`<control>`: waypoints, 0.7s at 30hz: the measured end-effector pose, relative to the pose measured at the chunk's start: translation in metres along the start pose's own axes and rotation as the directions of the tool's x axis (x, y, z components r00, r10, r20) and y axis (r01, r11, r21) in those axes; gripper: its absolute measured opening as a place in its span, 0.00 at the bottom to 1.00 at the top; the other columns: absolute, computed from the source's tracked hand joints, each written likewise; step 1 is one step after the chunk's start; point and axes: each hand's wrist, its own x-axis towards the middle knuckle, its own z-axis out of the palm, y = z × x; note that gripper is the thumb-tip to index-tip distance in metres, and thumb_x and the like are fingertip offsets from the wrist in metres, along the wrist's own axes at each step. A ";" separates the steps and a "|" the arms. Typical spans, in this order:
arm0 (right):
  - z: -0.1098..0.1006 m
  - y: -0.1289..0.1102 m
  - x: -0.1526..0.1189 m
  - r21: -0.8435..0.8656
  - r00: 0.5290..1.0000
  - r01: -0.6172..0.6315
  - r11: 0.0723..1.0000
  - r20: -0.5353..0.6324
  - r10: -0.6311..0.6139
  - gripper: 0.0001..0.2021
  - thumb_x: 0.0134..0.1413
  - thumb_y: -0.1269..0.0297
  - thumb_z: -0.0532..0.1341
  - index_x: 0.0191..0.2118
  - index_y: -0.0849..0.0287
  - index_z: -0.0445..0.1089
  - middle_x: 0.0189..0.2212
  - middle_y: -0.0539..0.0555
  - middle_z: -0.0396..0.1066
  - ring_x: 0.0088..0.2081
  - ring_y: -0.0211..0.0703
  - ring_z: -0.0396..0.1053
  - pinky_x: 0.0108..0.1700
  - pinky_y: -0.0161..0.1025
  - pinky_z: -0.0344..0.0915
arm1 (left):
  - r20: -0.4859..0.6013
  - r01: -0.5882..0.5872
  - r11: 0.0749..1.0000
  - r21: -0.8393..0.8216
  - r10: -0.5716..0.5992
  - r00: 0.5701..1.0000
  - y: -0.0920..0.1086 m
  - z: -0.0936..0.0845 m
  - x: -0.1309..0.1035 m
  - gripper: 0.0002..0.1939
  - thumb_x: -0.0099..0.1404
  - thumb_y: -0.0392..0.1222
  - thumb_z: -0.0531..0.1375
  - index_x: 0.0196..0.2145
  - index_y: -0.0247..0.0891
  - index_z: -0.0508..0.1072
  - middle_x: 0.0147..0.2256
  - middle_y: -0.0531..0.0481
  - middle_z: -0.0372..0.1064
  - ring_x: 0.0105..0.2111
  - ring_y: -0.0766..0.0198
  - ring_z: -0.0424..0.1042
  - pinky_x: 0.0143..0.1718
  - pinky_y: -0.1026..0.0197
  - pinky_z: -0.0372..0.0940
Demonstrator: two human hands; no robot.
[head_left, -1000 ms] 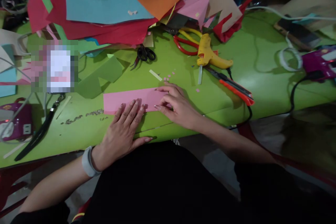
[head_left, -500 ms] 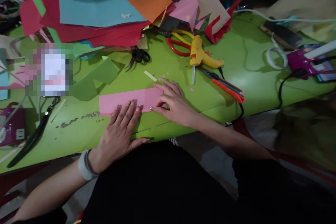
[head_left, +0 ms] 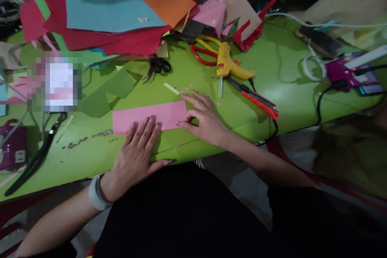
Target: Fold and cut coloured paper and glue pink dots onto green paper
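A pink paper strip (head_left: 169,113) lies flat on the green table (head_left: 187,142) near its front edge. My left hand (head_left: 137,149) rests with its fingers spread over the strip's lower edge, the thumb pointing right on the table. At the strip's right end is my right hand (head_left: 202,117), fingers apart and curved, with the thumb tip by the strip's lower right corner. Nothing shows between its fingers. Small pink scraps (head_left: 186,88) and a pale narrow strip (head_left: 171,88) lie just beyond the pink paper.
A yellow glue gun (head_left: 231,64), an orange cutter (head_left: 261,104), red-and-yellow-handled pliers (head_left: 204,50) and small black scissors (head_left: 157,64) lie behind my hands. Coloured papers (head_left: 111,4) pile up at the back. Green folded paper (head_left: 107,90) is left; a phone (head_left: 320,40) and cables are right.
My right hand has shifted slightly right, uncovering the right end of the pink strip. My left hand stays on the paper. The whole view has moved a little.
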 end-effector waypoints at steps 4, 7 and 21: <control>0.000 0.000 -0.001 -0.019 1.000 0.003 1.000 -0.026 -0.004 0.17 0.59 0.52 0.65 0.24 0.57 0.69 0.66 0.57 0.63 0.70 0.61 0.50 0.68 0.71 0.48 | 0.003 0.004 1.000 -0.005 -0.004 1.000 0.000 0.000 0.000 0.51 0.69 0.70 0.47 0.74 0.30 0.36 0.72 0.32 0.43 0.72 0.44 0.45 0.70 0.42 0.43; 0.001 0.000 -0.003 -0.033 0.999 0.006 0.999 -0.044 -0.007 0.17 0.59 0.52 0.65 0.24 0.56 0.69 0.65 0.56 0.63 0.71 0.61 0.50 0.67 0.71 0.48 | 0.008 0.013 1.000 -0.028 -0.013 1.000 0.000 0.000 0.000 0.51 0.69 0.71 0.48 0.74 0.33 0.37 0.72 0.33 0.42 0.72 0.44 0.45 0.70 0.43 0.42; -0.010 -0.016 -0.024 -0.107 0.964 0.115 0.988 -0.227 -0.137 0.14 0.66 0.58 0.58 0.53 0.55 0.72 0.62 0.60 0.67 0.66 0.58 0.60 0.68 0.67 0.54 | -0.017 0.012 1.000 -0.029 -0.013 1.000 0.001 0.005 -0.002 0.53 0.67 0.74 0.47 0.73 0.29 0.42 0.72 0.30 0.43 0.72 0.42 0.44 0.70 0.41 0.42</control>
